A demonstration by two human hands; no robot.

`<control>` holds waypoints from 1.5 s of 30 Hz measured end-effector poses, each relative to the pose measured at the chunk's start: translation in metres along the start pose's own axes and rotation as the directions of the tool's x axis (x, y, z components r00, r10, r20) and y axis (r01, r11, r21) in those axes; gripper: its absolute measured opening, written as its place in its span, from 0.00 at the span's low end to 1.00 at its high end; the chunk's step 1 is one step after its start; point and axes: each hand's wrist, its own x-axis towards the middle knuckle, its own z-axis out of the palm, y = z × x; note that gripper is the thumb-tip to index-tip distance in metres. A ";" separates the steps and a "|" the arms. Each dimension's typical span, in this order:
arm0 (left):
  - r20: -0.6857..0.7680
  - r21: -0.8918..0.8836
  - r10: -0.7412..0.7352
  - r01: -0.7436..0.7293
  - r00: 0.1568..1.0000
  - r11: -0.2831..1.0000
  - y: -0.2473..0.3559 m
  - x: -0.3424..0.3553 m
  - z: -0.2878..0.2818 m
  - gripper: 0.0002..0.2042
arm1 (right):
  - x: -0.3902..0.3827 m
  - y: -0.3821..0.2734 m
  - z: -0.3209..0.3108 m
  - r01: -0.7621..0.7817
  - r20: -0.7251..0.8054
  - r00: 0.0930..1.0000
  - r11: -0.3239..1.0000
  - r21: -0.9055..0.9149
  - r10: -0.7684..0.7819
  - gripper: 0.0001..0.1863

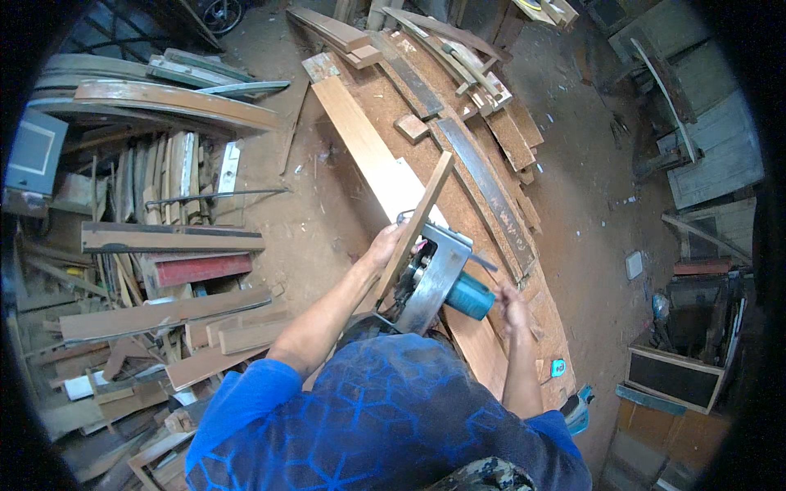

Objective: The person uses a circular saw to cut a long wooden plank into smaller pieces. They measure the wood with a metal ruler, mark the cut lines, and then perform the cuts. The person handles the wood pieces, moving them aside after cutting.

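A circular saw (pixel 434 280), with a metal plate and a teal motor housing, is tilted over the workbench close to my body. A narrow wooden strip (pixel 425 204) lies across its left side, slanting up and away from me. My left hand (pixel 388 245) is closed at the saw's left edge, its fingers passing behind the strip. Beside the motor housing, my right hand (pixel 513 309) is raised and blurred, so its grip is unclear. A thin dark bar (pixel 483 263) shows between that hand and the saw. Underneath runs a long pale board (pixel 360 131).
Dark-faced boards (pixel 483 184) and a small wood block (pixel 411 128) rest on the dusty bench. A teal tape measure (pixel 557 368) sits near its right edge, by another teal tool (pixel 580 409). Stacked planks (pixel 172 237) crowd the left; old panels (pixel 716 151) lean at right.
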 end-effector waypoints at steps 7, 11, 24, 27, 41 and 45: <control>0.089 0.037 -0.019 0.016 0.996 0.999 -0.013 0.019 -0.026 0.20 | -0.004 -0.114 0.110 0.040 0.710 0.703 0.993 -0.107 0.048 0.15; 0.098 0.058 -0.099 0.093 0.990 0.994 0.001 0.024 -0.019 0.19 | 0.035 -0.109 0.108 -0.207 0.844 0.501 0.973 -0.099 0.192 0.11; 0.045 0.084 -0.170 0.166 0.984 0.983 0.011 0.015 -0.011 0.19 | 0.089 -0.134 0.122 0.863 0.992 0.129 0.491 -0.116 0.006 0.22; 0.054 0.126 -0.104 0.097 0.993 0.987 0.009 0.009 -0.009 0.18 | 0.080 -0.134 0.120 0.923 0.981 0.059 0.383 0.017 -0.187 0.22; 0.110 0.182 -0.101 0.080 0.989 0.980 0.013 0.014 -0.009 0.18 | 0.069 -0.052 0.131 0.964 0.689 0.265 0.202 -0.173 -0.675 0.11; 0.089 0.139 -0.126 0.112 0.988 0.984 0.009 0.015 -0.020 0.17 | 0.061 -0.072 0.116 0.187 0.862 0.492 0.982 0.031 -0.121 0.19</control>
